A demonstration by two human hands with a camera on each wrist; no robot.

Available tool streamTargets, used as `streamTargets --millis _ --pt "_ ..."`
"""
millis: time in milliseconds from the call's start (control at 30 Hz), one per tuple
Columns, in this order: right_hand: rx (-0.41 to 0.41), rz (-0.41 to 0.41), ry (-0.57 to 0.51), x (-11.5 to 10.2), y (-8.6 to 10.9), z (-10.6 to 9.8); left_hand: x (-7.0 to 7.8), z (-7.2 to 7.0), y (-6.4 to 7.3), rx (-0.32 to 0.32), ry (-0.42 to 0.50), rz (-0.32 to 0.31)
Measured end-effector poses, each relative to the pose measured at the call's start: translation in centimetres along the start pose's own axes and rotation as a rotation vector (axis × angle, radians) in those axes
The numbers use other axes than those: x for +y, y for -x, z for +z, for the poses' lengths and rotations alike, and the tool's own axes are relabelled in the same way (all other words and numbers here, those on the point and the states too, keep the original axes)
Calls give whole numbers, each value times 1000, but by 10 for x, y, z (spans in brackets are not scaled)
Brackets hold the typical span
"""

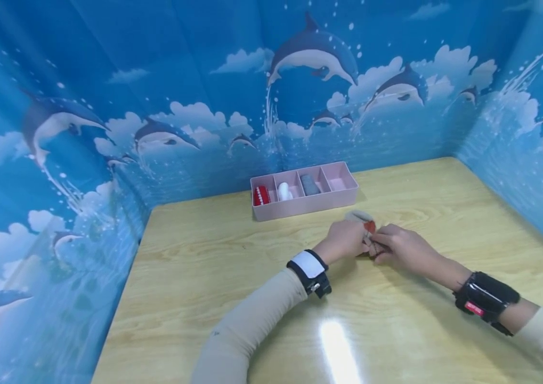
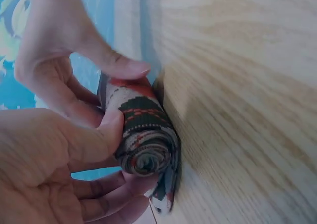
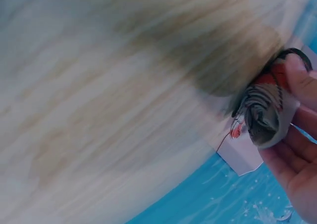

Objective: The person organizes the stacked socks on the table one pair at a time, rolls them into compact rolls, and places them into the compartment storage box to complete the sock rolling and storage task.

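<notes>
A patterned sock (image 1: 369, 226) in grey, red and dark green is rolled into a tight bundle just above the wooden table. In the left wrist view the spiral end of the rolled sock (image 2: 146, 157) faces the camera, and a loose flap hangs below it. My left hand (image 1: 345, 240) holds one side of the roll, thumb on top and fingers beneath. From the other side my right hand (image 1: 406, 249) pinches the roll between thumb and fingers. In the right wrist view the rolled sock (image 3: 265, 115) shows a coiled end, with a small red thread beside it.
Behind the hands stands a pink divided box (image 1: 307, 208). A red-and-white roll (image 1: 261, 196), a white roll (image 1: 284, 192) and a grey roll (image 1: 309, 185) sit in separate compartments; the rightmost holds nothing. A dolphin-print curtain (image 1: 194, 69) borders the table (image 1: 194, 256).
</notes>
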State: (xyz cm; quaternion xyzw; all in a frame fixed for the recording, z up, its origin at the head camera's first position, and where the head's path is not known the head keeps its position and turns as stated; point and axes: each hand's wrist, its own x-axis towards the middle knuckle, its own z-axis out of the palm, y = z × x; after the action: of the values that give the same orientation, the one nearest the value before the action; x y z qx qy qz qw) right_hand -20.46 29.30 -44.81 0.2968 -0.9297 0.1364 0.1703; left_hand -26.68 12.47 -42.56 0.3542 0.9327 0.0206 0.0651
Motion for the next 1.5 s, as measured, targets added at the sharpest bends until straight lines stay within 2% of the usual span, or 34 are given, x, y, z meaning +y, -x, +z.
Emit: streamTargets --millis 100,200,367,467,600,700,800,933,1033,1167,1267,1333,1500 --pt "-25 -10 15 0 2 2 -3 4 0 -17 59 -7" --pt "-65 29 -9 1 1 2 -4 9 2 37 85 1" --pt "-170 104 -78 5 -8 1 -1 17 11 207 4 50" --pt "-238 150 -137 10 -15 1 2 20 16 249 -73 71" --pt "-296 190 -238 18 -25 3 4 22 17 237 -107 87" --pt "-314 197 -306 23 -31 4 3 23 14 225 -93 98" --pt "-323 260 -360 28 -36 5 0 22 9 204 -73 105" --pt "-273 403 -419 31 -37 6 -7 19 0 167 -22 70" --pt "-192 443 -412 30 -36 8 -12 17 -7 144 47 42" --pt "-89 390 -333 25 -31 13 -17 14 -13 113 145 23" --pt "-53 328 -283 20 -28 16 -21 12 -16 99 180 16" --pt "-57 305 -278 19 -27 17 -24 11 -17 99 203 15" --pt "-115 307 -273 20 -28 14 -31 12 -20 91 299 -1"
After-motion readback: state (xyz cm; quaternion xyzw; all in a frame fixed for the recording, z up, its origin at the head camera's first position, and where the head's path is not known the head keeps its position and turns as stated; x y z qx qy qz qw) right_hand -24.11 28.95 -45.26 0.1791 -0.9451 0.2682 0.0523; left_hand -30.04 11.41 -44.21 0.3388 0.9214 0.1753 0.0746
